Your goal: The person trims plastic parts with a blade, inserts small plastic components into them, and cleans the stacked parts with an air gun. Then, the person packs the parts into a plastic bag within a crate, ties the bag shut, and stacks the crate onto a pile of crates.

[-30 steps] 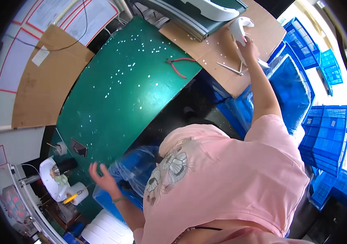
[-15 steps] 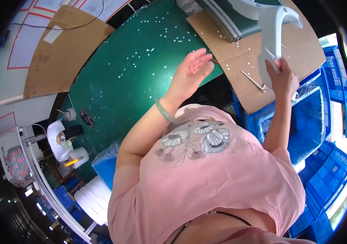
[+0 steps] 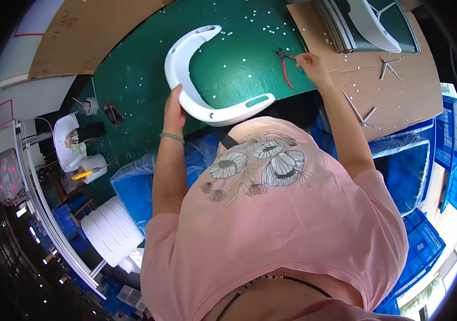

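Note:
A white C-shaped plastic part (image 3: 175,60) lies over the green table, its opening turned to the right. My left hand (image 3: 174,111) grips it at the near left of its curve, the thumb showing on top. To the right, by the cardboard's edge, my right hand (image 3: 314,68) is closed on one red handle of a pair of side cutters (image 3: 286,72). The cutters' handles are spread and their dark jaws point left, away from the white part. The ends of the right fingers are partly hidden.
Small white chips dot the green table (image 3: 132,59). A cardboard sheet (image 3: 335,80) at right bears thin sprue sticks (image 3: 362,113). Behind it, another white part (image 3: 373,27) rests on a conveyor (image 3: 340,32). A plastic-lined blue bin (image 3: 407,174) stands at right, a yellow-handled tool (image 3: 82,174) at left.
The C-shaped part has passed from my right hand at the right to my left hand, over the green table. My right hand has moved left and taken hold of the side cutters.

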Demonstrator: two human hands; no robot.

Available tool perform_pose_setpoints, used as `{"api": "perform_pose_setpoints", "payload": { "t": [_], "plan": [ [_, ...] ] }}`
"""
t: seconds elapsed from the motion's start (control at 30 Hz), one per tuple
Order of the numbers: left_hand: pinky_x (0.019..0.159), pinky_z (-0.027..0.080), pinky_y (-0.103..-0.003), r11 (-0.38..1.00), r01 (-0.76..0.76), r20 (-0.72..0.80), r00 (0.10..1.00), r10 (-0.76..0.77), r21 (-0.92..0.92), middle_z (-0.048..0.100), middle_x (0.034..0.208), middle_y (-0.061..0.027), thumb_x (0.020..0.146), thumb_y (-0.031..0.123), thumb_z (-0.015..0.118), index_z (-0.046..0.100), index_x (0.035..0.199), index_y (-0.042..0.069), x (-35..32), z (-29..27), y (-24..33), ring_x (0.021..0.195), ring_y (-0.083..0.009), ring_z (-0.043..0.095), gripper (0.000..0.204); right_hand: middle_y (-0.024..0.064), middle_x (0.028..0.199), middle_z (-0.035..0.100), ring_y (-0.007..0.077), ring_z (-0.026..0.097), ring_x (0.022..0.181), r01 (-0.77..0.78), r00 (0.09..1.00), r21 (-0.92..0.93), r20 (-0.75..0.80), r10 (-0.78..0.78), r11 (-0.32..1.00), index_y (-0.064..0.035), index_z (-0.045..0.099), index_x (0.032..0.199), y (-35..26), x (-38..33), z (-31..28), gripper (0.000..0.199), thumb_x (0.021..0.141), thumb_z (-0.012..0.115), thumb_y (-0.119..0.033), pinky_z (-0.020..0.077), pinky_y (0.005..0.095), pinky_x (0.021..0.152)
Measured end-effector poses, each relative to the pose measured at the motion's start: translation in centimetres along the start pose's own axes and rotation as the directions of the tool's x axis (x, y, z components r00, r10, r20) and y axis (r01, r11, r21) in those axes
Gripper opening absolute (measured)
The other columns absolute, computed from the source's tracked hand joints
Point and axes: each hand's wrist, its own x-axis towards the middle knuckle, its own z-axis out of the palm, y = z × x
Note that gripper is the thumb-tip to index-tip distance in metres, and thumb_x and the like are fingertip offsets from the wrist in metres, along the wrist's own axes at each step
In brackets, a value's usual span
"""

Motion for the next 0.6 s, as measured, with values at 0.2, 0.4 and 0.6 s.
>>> {"api": "perform_pose_setpoints", "payload": {
  "t": [0.2,0.4,0.6],
  "plan": [
    [0.092,0.042,-0.036,0.985,0.035,-0.12,0.993,-0.015,0.168,0.053,0.119,-0.0141,0.08,0.032,0.064,0.045,0.122,-0.006,1.6,-8.1,0.9,0.11,-0.0256,0.051,0.06,0.0092,0.088,0.067,0.0171,0.063,0.083,0.057,0.994,-0.296,-0.076,-0.083,0.953,-0.0031,0.063,0.104,-3.4,0.6,3.8,0.041,0.082,0.061,-0.038,0.0482,0.0295,0.073],
    [0.087,0.043,-0.034,0.717,-0.031,-0.209,0.947,0.244,0.696,0.057,0.11,-0.0202,0.069,0.037,0.072,0.046,0.117,-0.013,5.5,-10.5,2.2,0.102,-0.0272,0.056,0.074,0.0145,0.101,0.064,0.0301,0.063,0.088,-0.119,0.99,-0.855,-0.065,0.123,0.505,-0.0087,0.055,0.108,-3.0,-1.1,6.5,0.043,0.082,0.056,-0.043,0.0479,0.0414,0.079],
    [0.081,0.046,-0.035,0.774,-0.192,-0.149,0.927,0.345,0.603,0.061,0.101,-0.0186,0.071,0.021,0.065,0.053,0.106,-0.009,4.9,-8.4,5.7,0.092,-0.0266,0.059,0.047,0.0228,0.094,0.062,0.0381,0.06,0.09,-0.092,0.995,-0.781,-0.102,0.019,0.618,-0.0036,0.055,0.102,0.9,0.7,4.2,0.038,0.084,0.052,-0.036,0.0459,0.0485,0.077]
  ]
}}
